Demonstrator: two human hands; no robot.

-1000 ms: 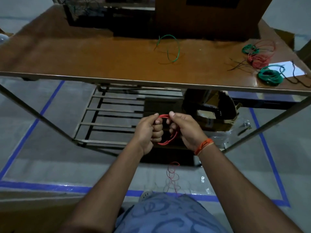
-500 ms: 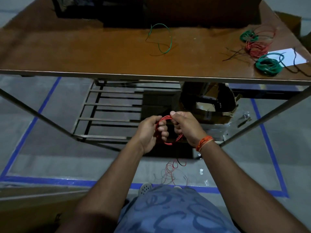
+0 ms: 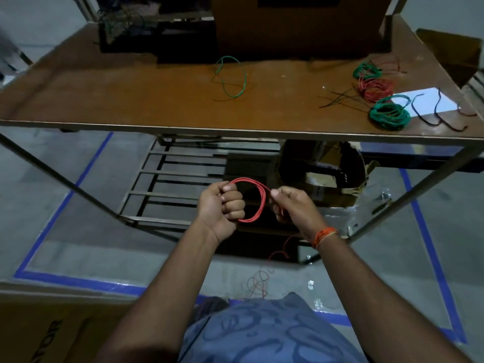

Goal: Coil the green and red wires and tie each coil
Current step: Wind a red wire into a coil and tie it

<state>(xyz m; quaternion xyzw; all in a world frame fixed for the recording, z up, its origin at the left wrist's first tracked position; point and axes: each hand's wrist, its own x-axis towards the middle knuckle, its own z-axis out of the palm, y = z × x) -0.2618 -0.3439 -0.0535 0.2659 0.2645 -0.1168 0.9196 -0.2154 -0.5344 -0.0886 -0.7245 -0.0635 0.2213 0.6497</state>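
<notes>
Red coil held in both hands

I see my left hand (image 3: 221,205) fisted around the red wire coil (image 3: 258,200), my right hand (image 3: 292,205) pinching its other side, below the worktop (image 3: 131,95) edge. Loose green wire (image 3: 231,74) lies up top.

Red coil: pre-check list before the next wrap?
1. Left hand grips the red coil on its left side: ok.
2. Right hand pinches the wire at the coil's upper right: ok.
3. Loops lie together as one ring, not splayed: ok.
4. Slack red wire below looks loosely tangled near the floor: not ok, may snag.
5. Length left to wind: cannot tell.
6. Tie pieces: thin dark strands lie on the table, out of hand: not ok for tying yet.
</notes>
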